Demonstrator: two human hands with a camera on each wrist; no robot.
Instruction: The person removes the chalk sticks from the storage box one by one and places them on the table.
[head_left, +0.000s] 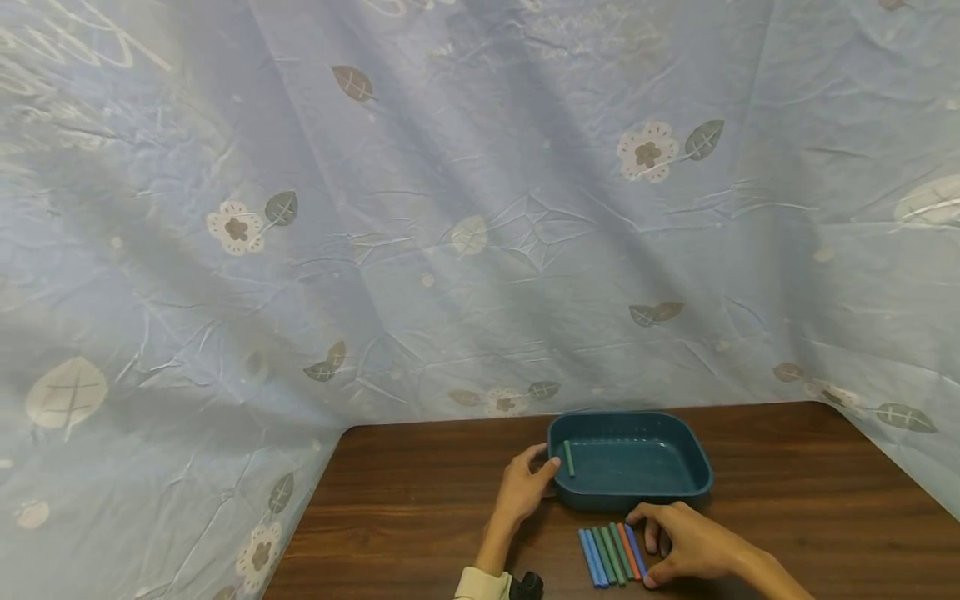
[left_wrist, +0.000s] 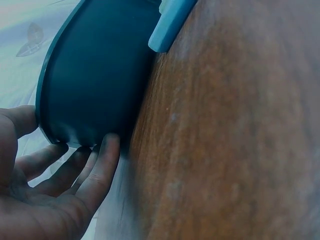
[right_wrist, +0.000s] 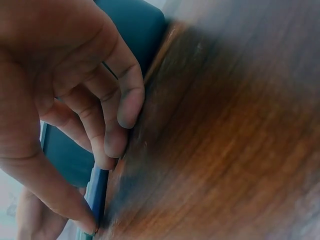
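A row of coloured chalk sticks lies side by side on the table: light blue ones (head_left: 591,558), green ones (head_left: 613,554), an orange one (head_left: 630,552) and a dark blue one (head_left: 635,550) at the right end. My right hand (head_left: 693,542) pinches the dark blue chalk lengthwise, thumb at its near end and a finger at its far end. Behind the row stands a teal tray (head_left: 637,502), with one green chalk (head_left: 569,458) inside near its left wall. My left hand (head_left: 521,487) holds the tray's left side, thumb at the rim, fingers against the outer wall.
The dark wooden table (head_left: 412,500) carries everything. A pale blue sheet (head_left: 450,333) with leaf and flower prints hangs behind and around it. A black band (head_left: 527,586) sits on the left wrist, by a cream sleeve (head_left: 482,583).
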